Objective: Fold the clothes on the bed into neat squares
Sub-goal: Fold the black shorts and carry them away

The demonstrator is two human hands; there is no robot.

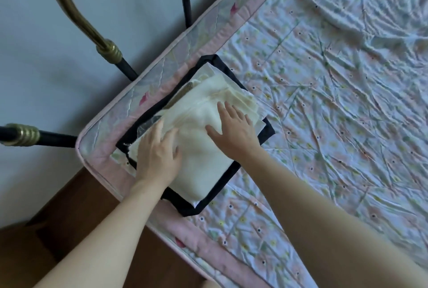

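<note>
A folded cream cloth (203, 160) lies on top of a stack at the corner of the bed. Under it sits a white folded piece (222, 77), and at the bottom a black folded garment (215, 190) shows as a dark border all round. My left hand (157, 158) lies flat on the left part of the cream cloth, fingers straight. My right hand (234, 128) presses flat on its upper right part, fingers spread. Both palms face down.
The bed (335, 102) carries a wrinkled floral sheet stretching right of the stack. The mattress edge (97, 167) runs just left of the stack. A brass and black metal bed frame (108, 49) stands against the pale wall. Wooden floor (46, 241) lies below.
</note>
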